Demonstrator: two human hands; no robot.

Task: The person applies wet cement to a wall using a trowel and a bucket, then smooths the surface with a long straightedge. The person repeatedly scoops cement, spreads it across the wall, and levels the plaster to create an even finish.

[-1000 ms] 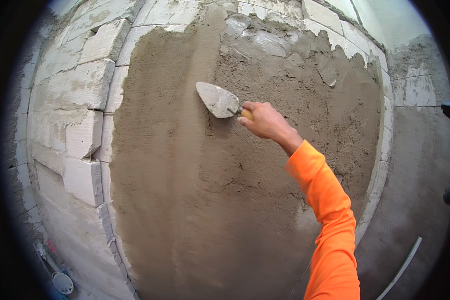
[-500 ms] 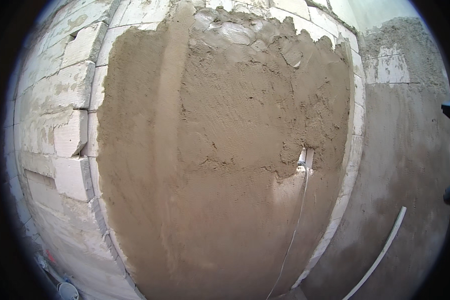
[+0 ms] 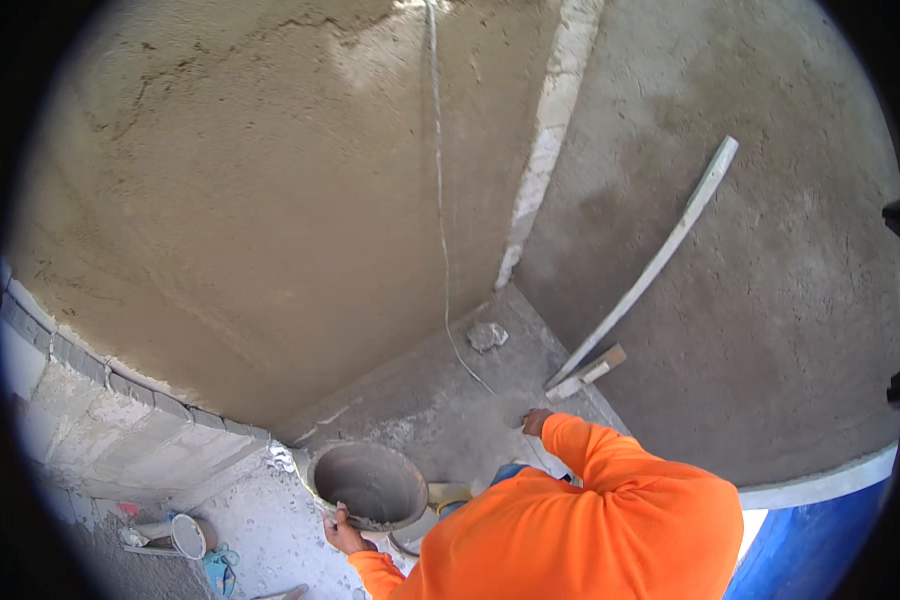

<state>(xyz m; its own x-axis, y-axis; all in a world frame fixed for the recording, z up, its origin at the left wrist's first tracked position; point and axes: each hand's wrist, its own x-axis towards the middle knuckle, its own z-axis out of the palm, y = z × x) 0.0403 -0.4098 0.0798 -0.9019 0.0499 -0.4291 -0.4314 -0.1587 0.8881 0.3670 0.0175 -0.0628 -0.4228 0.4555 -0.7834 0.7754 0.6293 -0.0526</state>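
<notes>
Orange sleeves cover both my arms. My left hand (image 3: pixel 346 532) is closed at the near left rim of a round grey mortar bucket (image 3: pixel 402 467), which has wet grey residue inside. A thin pale edge lies beside these fingers; I cannot tell what it belongs to. My right hand (image 3: pixel 536 421) is reached out low over the floor, fingers closed, and what they hold is too small to make out. Ahead stands a wall with wet brown plaster (image 3: pixel 260 220).
A pale cable (image 3: pixel 438 170) hangs down the wall to the floor. A long pale batten (image 3: pixel 660 262) leans at the right wall, near a short wooden piece (image 3: pixel 590 372). A grey lump (image 3: pixel 487 336) lies in the corner. A white bucket (image 3: pixel 192 536) is at lower left.
The view has swung down and to the right, from the plastered wall to the floor corner. My arms, both hands and the mortar bucket have come into view.
</notes>
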